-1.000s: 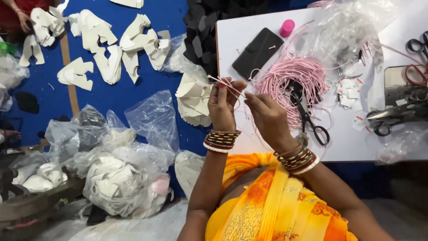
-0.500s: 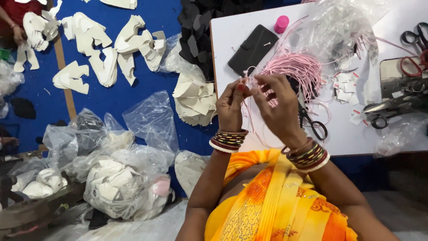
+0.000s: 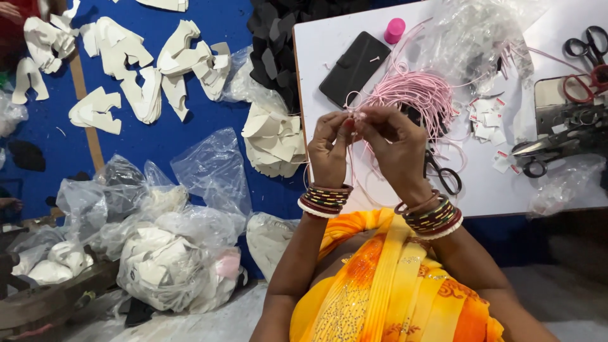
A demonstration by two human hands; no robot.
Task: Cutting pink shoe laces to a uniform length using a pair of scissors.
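Note:
My left hand [image 3: 330, 151] and my right hand [image 3: 398, 149] meet fingertip to fingertip over the near left part of a white table [image 3: 500, 183]. Both pinch a thin pink cord [image 3: 352, 116] that runs back to a loose bundle of pink cords [image 3: 418, 96] on the table. Bangles ring both wrists. Black scissors [image 3: 446, 177] lie on the table just right of my right hand. What exactly sits between the fingertips is too small to tell.
A black phone [image 3: 354, 68], a pink cap [image 3: 394, 30], small white tags [image 3: 489, 118], clear plastic bags [image 3: 481, 38] and more scissors [image 3: 586, 47] are on the table. White cut shapes [image 3: 190, 63] lie on the blue floor. Filled plastic bags [image 3: 171, 259] sit at lower left.
My hands, apart a second ago with cord stretched between them, have come together at the fingertips and lifted slightly toward the cord bundle.

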